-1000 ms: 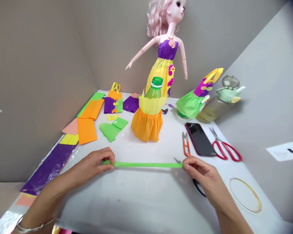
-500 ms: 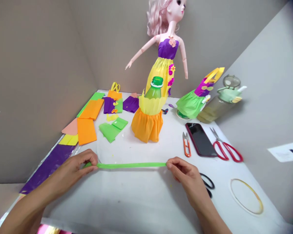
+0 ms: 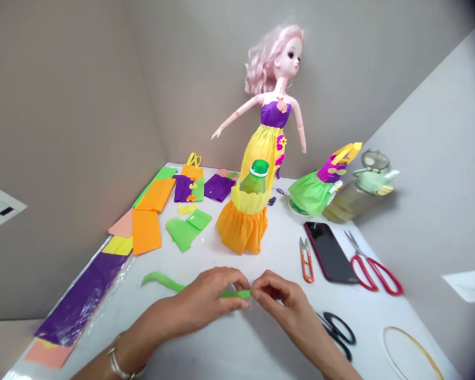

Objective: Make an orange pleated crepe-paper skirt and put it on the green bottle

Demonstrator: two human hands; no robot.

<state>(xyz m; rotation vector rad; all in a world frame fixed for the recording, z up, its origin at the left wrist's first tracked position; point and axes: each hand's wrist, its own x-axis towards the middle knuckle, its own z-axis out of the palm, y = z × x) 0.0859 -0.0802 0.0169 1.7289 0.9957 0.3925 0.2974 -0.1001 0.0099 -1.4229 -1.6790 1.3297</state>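
Observation:
A narrow strip of green crepe paper point(image 3: 164, 279) lies low over the white table, its loose tail trailing off to the left. My left hand point(image 3: 217, 295) pinches it between thumb and fingers close to its right end. Right beside it, my right hand point(image 3: 275, 295) has thumb and fingertips closed on the tip of the same strip. Beyond my hands stands a green bottle point(image 3: 255, 179), dressed in a yellow band and a gathered orange skirt point(image 3: 243, 229). Folded green paper pieces point(image 3: 186, 229) lie to the left of the skirt.
Behind the bottle stands a doll point(image 3: 275, 113). To the right are orange thread snips point(image 3: 306, 261), a phone point(image 3: 330, 253), red-handled scissors point(image 3: 374, 266), black-handled scissors point(image 3: 338, 327), a hoop point(image 3: 414, 343), a small dress point(image 3: 314, 190) and a drink bottle point(image 3: 346, 203). Orange sheets point(image 3: 146, 232) lie left.
My left hand has slid right along the green strip to meet my right hand, leaving a tail behind it. The strip was stretched between them before. The view has tilted up.

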